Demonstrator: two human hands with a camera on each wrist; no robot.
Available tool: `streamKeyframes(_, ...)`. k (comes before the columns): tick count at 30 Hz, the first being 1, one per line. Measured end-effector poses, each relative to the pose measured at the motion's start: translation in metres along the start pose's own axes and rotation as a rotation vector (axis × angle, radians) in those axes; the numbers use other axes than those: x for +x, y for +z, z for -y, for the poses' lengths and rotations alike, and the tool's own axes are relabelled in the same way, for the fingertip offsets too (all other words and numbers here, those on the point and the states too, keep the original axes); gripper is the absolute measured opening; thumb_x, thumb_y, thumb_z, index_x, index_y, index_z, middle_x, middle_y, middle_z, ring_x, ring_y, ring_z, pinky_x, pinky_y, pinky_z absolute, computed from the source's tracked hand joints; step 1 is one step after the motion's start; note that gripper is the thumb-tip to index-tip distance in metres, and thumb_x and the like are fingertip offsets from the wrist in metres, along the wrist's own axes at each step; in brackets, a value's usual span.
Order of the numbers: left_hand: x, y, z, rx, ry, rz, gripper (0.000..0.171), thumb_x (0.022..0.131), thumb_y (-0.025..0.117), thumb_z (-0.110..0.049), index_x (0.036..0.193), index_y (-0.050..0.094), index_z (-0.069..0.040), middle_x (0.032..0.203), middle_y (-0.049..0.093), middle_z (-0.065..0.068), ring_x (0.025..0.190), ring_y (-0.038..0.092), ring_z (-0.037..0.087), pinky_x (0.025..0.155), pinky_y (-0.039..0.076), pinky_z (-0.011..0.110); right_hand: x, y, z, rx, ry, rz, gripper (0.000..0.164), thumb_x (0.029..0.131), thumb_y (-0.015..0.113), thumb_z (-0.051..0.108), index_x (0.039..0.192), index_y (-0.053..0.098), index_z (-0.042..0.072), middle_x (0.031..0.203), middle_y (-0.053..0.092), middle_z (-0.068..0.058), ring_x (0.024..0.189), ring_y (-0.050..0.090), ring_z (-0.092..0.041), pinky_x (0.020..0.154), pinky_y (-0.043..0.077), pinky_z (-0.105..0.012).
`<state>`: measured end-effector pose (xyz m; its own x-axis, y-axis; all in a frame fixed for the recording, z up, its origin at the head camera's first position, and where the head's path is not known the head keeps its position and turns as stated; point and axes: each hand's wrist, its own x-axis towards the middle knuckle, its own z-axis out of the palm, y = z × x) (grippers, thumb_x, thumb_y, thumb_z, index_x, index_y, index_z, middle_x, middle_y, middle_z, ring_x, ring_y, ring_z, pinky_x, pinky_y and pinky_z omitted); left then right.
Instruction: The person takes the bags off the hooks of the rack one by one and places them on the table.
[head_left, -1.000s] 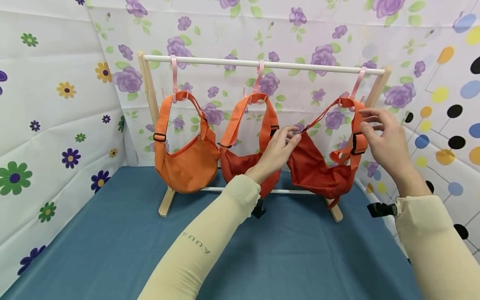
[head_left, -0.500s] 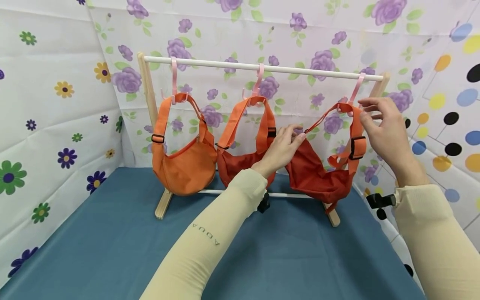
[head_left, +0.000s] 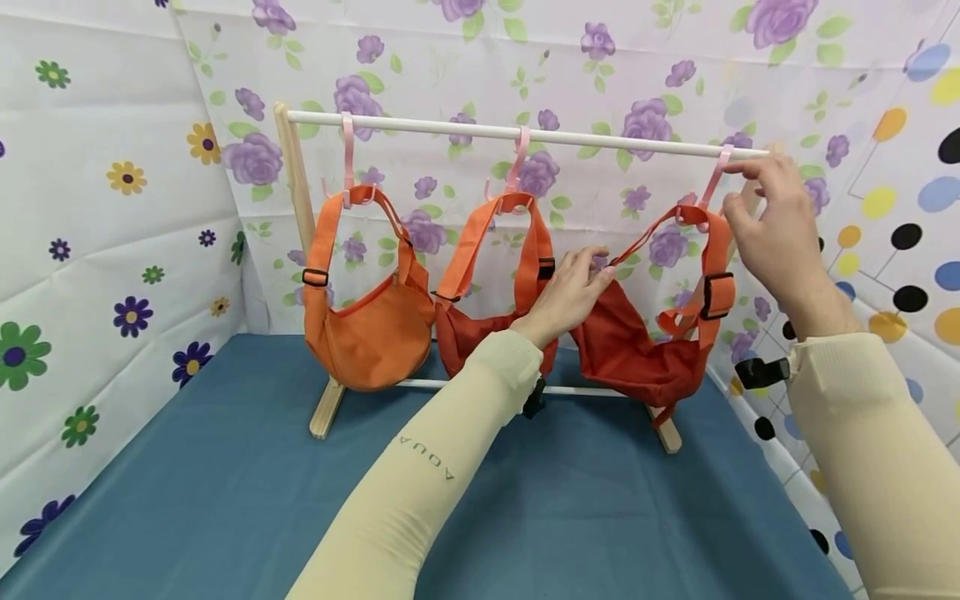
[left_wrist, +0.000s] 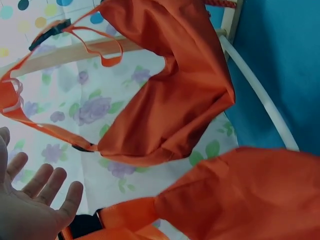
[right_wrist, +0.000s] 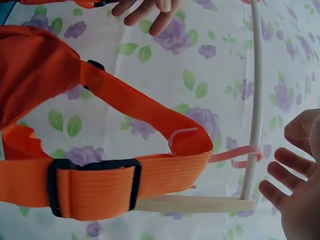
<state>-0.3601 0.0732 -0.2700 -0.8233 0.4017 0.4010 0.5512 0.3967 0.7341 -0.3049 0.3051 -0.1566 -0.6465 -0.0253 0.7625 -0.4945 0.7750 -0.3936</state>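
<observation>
A dark red bag (head_left: 637, 346) with an orange strap hangs tilted from the rightmost pink hook (head_left: 715, 177) on a white rod (head_left: 600, 140). Beside that hook, at rod height, is my right hand (head_left: 780, 237), its fingers loosely bent; the right wrist view shows them apart from the rod and hook. My left hand (head_left: 566, 292) hovers in front of the middle red bag (head_left: 468, 333), its fingertips near the right bag's thin upper strap. In the left wrist view its fingers (left_wrist: 45, 177) are spread and hold nothing. A black strap buckle (right_wrist: 95, 187) shows close up in the right wrist view.
An orange bag (head_left: 382, 337) hangs from the left pink hook (head_left: 348, 154). The rack's wooden feet (head_left: 328, 408) stand on a blue cloth (head_left: 225, 500). Floral sheets (head_left: 450, 75) enclose the back and sides. A lower white rod (head_left: 585, 390) joins the feet.
My right hand has risen from beside the right bag's strap to the top of its hook. The left hand has shifted slightly right. The bags hang on the same hooks.
</observation>
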Motion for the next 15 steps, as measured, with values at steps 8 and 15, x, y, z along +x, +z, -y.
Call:
streamKeyframes(8, 0.006, -0.005, 0.002, 0.016, -0.004, 0.007, 0.051, 0.113, 0.040, -0.044, 0.159, 0.039, -0.020, 0.149, 0.044, 0.008, 0.131, 0.052, 0.021, 0.107, 0.045, 0.036, 0.016, -0.004, 0.004, -0.051, 0.011, 0.031, 0.041, 0.104, 0.050, 0.010, 0.144, 0.058, 0.003, 0.151, 0.048, -0.013, 0.144, 0.039, -0.028, 0.124, 0.023, -0.042)
streamKeyframes(15, 0.013, -0.007, -0.004, 0.002, 0.003, 0.007, 0.049, 0.113, 0.041, -0.040, 0.158, 0.039, -0.021, 0.150, 0.043, 0.009, 0.134, 0.049, 0.021, 0.106, 0.045, 0.036, 0.029, -0.005, 0.001, -0.092, 0.013, 0.082, 0.047, 0.103, 0.049, 0.008, 0.150, 0.053, 0.003, 0.156, 0.045, -0.015, 0.146, 0.039, -0.033, 0.124, 0.022, -0.047)
